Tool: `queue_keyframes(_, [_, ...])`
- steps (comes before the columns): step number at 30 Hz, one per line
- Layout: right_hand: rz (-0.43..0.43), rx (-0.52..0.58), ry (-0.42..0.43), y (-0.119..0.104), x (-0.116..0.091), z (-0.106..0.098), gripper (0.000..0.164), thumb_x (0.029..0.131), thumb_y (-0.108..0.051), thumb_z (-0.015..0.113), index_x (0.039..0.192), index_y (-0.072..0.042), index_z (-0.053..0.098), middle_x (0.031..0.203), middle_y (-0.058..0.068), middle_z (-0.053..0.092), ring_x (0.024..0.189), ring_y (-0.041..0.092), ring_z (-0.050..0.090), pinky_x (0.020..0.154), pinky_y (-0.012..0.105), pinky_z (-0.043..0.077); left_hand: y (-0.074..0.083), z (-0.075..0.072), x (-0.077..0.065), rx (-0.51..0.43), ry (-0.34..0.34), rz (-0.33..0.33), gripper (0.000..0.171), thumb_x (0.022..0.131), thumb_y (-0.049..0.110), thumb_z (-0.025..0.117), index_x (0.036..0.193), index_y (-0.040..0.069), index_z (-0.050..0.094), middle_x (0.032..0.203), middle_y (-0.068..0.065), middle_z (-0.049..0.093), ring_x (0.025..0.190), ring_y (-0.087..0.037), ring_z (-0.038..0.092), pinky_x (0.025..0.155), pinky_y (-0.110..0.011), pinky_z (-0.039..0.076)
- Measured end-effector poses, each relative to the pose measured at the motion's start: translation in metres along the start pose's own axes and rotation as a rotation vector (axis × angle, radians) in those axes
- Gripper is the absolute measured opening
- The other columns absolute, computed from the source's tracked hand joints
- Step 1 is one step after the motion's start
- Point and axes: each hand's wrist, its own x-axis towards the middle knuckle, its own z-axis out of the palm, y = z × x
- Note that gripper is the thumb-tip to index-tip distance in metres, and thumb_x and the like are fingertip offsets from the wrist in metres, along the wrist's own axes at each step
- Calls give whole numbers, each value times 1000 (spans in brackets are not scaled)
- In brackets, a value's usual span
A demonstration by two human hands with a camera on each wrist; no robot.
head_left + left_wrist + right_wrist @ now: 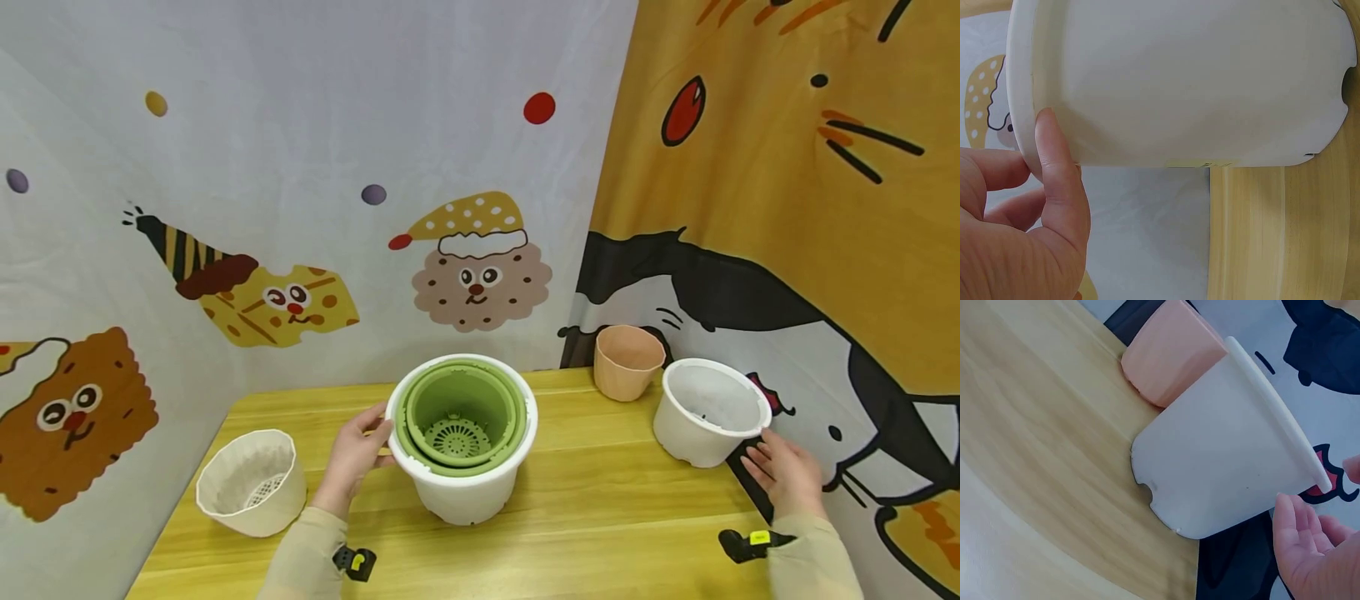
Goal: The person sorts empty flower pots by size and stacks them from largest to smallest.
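Near the middle of the table stands a large white flowerpot (468, 498) with two green pots (450, 398) nested inside it. The left hand (354, 460) pinches its rim from the left; in the left wrist view one digit lies on the outer wall (1179, 75) just under the lip, another at the lip's edge. Farther right is a second white flowerpot (686, 433). Beside its right rim is the right hand (787, 473), fingers loosely extended, with fingertips right at the wall below the lip in the right wrist view and the thumb apart from it.
A ribbed cream pot (258, 518) stands on the left of the wooden table (600, 525). Behind the second white pot, a pinkish pot (624, 379) stands near the back edge. Cartoon-printed cloth (300, 167) hangs close behind the table and along its right side.
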Motion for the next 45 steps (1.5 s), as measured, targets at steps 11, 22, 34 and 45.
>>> queue_keyframes(11, [55,95,11,-3,5,12,50,96,-33,63,138,-14,43,77,-8,59,76,5,62,74,22,61,-1,1,0,-6,1,1,44,99,3,55,143,2,51,107,-18,52,78,-15,62,61,-29,63])
queue_keyframes(22, [73,108,36,-4,11,19,55,100,-20,56,148,-7,34,67,-3,59,62,6,63,69,20,61,0,0,-3,13,-10,10,44,100,5,56,144,2,50,109,-20,52,78,-15,62,63,-31,64])
queue_keyframes(34, [59,164,29,-4,6,23,14,100,-12,53,113,-12,50,66,1,58,60,8,66,70,20,60,-3,1,0,14,3,6,44,99,3,55,143,2,51,108,-19,53,77,-15,62,61,-30,63])
queue_keyframes(45, [-19,-1,49,4,-3,19,29,99,-11,48,121,7,50,71,2,54,58,6,65,69,21,61,0,0,-1,18,-2,16,44,100,4,55,143,2,51,106,-19,52,80,-21,63,62,-31,63])
